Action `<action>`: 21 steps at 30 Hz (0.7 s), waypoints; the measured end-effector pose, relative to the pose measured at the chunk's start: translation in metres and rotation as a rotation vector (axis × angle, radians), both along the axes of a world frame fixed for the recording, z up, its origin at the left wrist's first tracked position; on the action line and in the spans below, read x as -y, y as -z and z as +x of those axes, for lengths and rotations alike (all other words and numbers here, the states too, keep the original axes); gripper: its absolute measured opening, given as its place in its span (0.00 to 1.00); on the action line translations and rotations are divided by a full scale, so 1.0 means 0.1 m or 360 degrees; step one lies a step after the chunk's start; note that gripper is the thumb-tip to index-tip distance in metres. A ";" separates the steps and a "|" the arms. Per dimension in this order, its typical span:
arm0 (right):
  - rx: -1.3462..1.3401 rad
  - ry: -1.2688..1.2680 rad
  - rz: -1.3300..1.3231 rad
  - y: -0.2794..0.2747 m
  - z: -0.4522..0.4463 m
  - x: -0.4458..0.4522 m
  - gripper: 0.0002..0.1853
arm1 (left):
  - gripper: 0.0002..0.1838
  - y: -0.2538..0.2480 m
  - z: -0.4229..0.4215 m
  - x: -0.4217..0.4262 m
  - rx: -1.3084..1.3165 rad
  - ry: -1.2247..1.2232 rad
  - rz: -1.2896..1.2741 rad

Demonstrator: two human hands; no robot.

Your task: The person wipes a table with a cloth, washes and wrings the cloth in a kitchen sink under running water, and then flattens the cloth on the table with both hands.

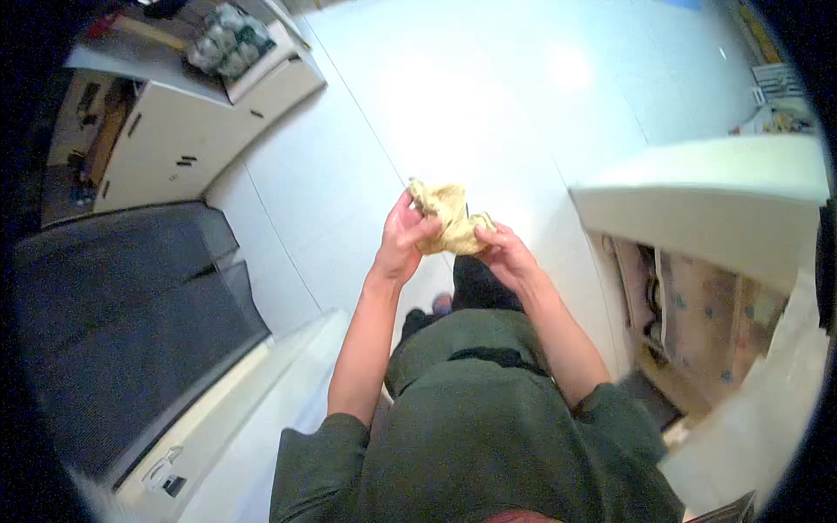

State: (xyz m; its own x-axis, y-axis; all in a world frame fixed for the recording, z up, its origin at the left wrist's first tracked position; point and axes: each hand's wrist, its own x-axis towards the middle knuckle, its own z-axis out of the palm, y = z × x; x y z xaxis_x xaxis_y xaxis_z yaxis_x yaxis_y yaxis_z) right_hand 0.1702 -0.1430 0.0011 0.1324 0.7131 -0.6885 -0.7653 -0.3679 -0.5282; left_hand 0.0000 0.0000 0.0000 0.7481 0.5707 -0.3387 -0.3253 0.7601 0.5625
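A crumpled yellow cloth (449, 222) is held up in front of the body, above the pale tiled floor. My left hand (403, 237) grips its left side, with the thumb lying across the fabric and the fingers behind it. At the cloth's lower right edge, my right hand (506, 253) pinches the fabric between thumb and fingers. The cloth hangs bunched between the two hands, and parts of the fingers are hidden by it.
White cabinets (187, 144) stand at the upper left, with a plastic-wrapped bundle (228, 42) on top. A black mesh surface (144, 314) is at the left. On the right are a white tabletop (706, 166) and a patterned fabric (706, 314) below it.
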 end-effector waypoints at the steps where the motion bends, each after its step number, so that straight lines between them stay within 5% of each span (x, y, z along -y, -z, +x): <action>1: 0.0050 0.0006 0.0062 -0.07 0.23 -0.42 0.20 | 0.41 0.05 0.18 -0.37 0.0037 -0.0044 0.0040; 3: 0.0057 -0.0009 0.0116 -0.12 0.41 -1.13 0.20 | 0.43 -0.02 0.23 -1.03 -0.0102 -0.0075 0.0097; 4: 0.0067 -0.0008 0.0618 0.04 0.37 -2.37 0.20 | 0.44 -0.38 0.13 -2.23 -0.0222 -0.0085 0.0624; 5: 0.0064 0.0000 0.0797 -0.11 0.41 -2.43 0.20 | 0.46 -0.77 0.14 -2.24 -0.0363 -0.0090 0.0831; 8: 0.0194 0.0041 0.0606 0.06 0.84 -1.35 0.26 | 0.49 -0.58 0.53 -1.20 -0.0315 -0.0201 0.0737; 13: 0.0542 0.0104 0.0726 -0.73 1.60 -2.85 0.26 | 0.38 -1.09 1.15 -2.63 -0.0403 -0.0344 0.0661; 16: 0.0683 0.0171 0.0642 -0.73 2.09 -3.75 0.26 | 0.39 -0.90 1.48 -3.61 -0.0458 -0.0194 0.0527; 17: 0.0755 0.0228 0.0694 -0.66 2.19 -3.79 0.26 | 0.32 -0.84 1.62 -3.70 -0.0404 -0.0222 0.0602; 21: 0.0842 0.0264 0.0558 -0.67 3.26 -4.61 0.26 | 0.27 -0.49 2.73 -4.75 -0.0392 -0.0116 0.0512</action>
State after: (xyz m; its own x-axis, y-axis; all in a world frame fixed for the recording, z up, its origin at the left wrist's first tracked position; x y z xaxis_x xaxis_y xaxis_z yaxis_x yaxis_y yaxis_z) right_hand 0.4965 0.3180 0.0679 0.5170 0.8243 -0.2308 -0.4011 -0.0049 -0.9160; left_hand 0.2730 0.4749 0.0488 0.6204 0.7253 -0.2985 -0.1976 0.5128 0.8354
